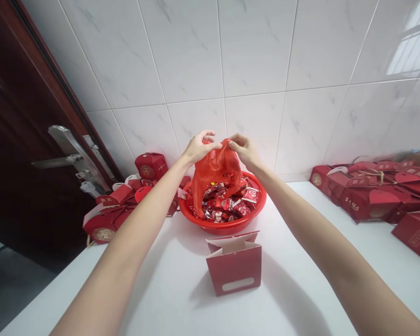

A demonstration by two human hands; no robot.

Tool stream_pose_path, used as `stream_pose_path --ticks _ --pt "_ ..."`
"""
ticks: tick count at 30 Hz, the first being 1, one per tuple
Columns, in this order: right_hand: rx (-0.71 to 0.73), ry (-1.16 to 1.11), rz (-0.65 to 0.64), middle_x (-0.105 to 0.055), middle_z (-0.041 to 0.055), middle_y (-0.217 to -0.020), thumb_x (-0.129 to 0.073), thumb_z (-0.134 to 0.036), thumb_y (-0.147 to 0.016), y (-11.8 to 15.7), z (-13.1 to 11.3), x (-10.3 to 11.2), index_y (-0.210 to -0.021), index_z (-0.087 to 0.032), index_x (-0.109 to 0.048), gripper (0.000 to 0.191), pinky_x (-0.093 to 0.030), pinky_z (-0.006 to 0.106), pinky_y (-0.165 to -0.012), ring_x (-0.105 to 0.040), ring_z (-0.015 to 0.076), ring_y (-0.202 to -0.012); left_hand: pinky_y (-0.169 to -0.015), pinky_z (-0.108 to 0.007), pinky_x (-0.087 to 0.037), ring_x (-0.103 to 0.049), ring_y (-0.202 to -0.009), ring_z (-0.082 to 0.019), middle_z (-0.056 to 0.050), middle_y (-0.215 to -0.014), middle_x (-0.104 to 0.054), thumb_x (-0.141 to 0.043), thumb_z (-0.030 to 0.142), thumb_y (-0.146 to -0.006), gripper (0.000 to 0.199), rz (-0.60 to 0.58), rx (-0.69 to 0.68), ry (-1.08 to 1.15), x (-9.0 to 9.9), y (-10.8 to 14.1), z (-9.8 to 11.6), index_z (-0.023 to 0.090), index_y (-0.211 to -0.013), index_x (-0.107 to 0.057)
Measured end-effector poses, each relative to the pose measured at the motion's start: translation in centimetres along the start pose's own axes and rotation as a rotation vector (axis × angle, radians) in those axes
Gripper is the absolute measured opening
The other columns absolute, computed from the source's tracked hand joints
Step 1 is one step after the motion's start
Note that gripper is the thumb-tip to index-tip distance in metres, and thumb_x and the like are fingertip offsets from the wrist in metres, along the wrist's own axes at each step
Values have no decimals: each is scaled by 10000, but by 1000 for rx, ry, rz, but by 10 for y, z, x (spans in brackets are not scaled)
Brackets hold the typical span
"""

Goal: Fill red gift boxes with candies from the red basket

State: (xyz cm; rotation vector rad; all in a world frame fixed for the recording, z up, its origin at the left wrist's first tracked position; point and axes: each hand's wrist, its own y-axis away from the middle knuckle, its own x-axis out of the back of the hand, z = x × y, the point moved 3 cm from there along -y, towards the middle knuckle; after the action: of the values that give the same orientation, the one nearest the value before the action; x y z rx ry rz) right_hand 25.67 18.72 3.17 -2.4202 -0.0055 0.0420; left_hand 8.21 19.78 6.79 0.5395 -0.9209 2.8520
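Over the red basket (224,228) a thin red plastic bag (217,163) hangs from my hands, its lower edges reaching down among the wrapped candies (243,205). My right hand (244,148) pinches the bag's top edge between thumb and fingers. At the bag's upper left, my left hand (201,147) has its fingers curled and its thumb against the plastic. In front of the basket stands a small dark red paper box (235,270), upright with its top open and a pale slot low on the near face. What lies inside that box is hidden.
Folded red gift boxes (107,219) crowd the table's left side. More red boxes (371,200) lie in a row on the right. A tiled wall (252,70) rises behind the white table (168,289). At left is a dark door (17,140) with a metal handle (56,162).
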Motion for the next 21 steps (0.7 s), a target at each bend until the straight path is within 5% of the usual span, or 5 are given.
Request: stream_pose_path --ticks 6,14,18,21 --pt "93 -8 -108 -737 34 -874 -715 -341 -773 9 -9 -11 -806 -197 -658 158 -549 381 -908 -698 204 -893 -686 -295 -499 -656 -694 -186 -26 -731 -729 -703 268 -672 143 -340 215 44 -19 3 -15 167 -767 -737" --pt "-72 185 163 -698 92 -1171 -674 -358 -775 25 3 22 -1055 -221 -644 313 -536 425 -933 -667 222 -997 -601 -230 -499 -642 -603 -137 9 -661 -694 -656 207 -703 37 51 43 506 -9 -14 -2 173 -718 -658" --pt "-298 145 129 -724 84 -1044 -682 -440 -798 36 12 32 -1071 -211 -623 361 -543 425 -896 -678 225 -931 -624 -228 -515 -696 -712 -165 12 -691 -693 -696 273 -736 123 191 -125 587 5 -23 7 188 -725 -608" --pt "-327 79 113 -716 81 -1155 -644 -543 -832 47 13 29 -1144 -234 -604 441 -537 407 -923 -682 218 -968 -681 -247 -540 -722 -835 -200 -6 -742 -717 -679 299 -755 128 251 -129 534 4 -26 4 193 -747 -607"
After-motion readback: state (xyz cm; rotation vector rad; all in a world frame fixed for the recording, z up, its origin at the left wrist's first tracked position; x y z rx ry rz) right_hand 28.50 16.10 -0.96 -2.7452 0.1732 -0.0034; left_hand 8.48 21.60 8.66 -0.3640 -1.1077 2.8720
